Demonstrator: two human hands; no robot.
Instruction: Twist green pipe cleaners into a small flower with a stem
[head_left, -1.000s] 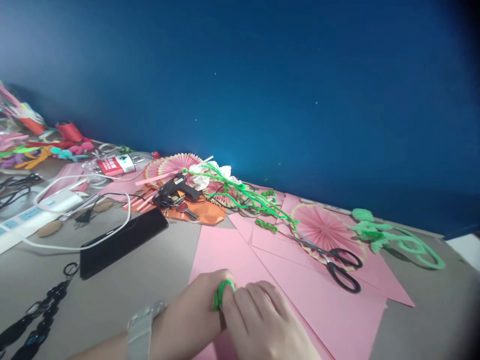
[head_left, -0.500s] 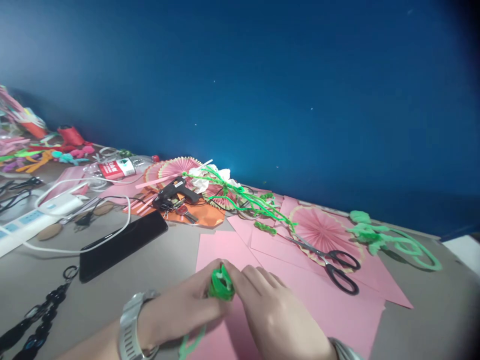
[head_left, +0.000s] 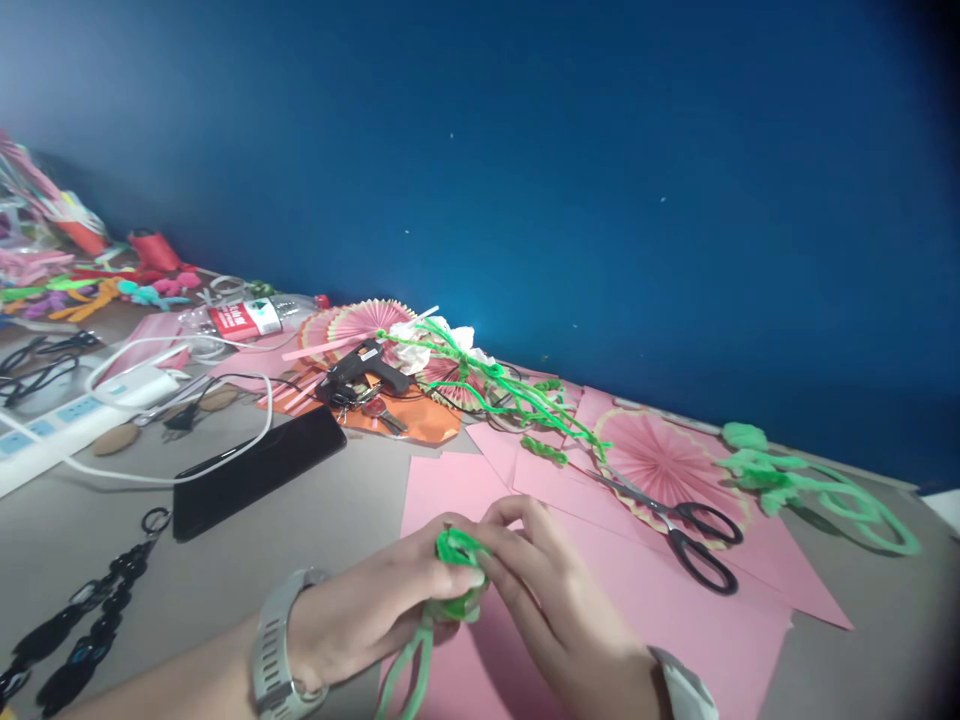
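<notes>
Your left hand [head_left: 375, 610] comes in from 8 o'clock, palm turned inward, a pale watch [head_left: 274, 645] on its wrist, and its fingers are closed around a green pipe cleaner [head_left: 455, 560] coiled into a small knot. Your right hand [head_left: 559, 610] enters from 5 o'clock with the wrist low and the knuckles up; its thumb and forefinger pinch the top loop of the same coil, so both hands hold it tight between them. The coil sits low in the view, just left of centre, lifted slightly above a pink paper sheet [head_left: 660, 610]. From the knot a doubled tail [head_left: 405, 675] of the pipe cleaner hangs down toward 7 o'clock, and that is its long axis, running from the fingertips to the bottom edge.

At 3 o'clock from your hands, black-handled scissors [head_left: 675, 525] lie on the pink sheets, blades pointing toward 10 o'clock, partly over a pink pleated paper fan [head_left: 652, 460]. Farther toward 2 o'clock rests a pale green twisted pipe-cleaner shape [head_left: 810, 485]. At 10 o'clock a black phone [head_left: 259, 470] lies flat on the grey table [head_left: 135, 560], with a black glue gun [head_left: 367, 365] behind it. A clear plastic bottle [head_left: 240, 320] with a red label lies on its side at 11 o'clock; I cannot tell what it contains.
</notes>
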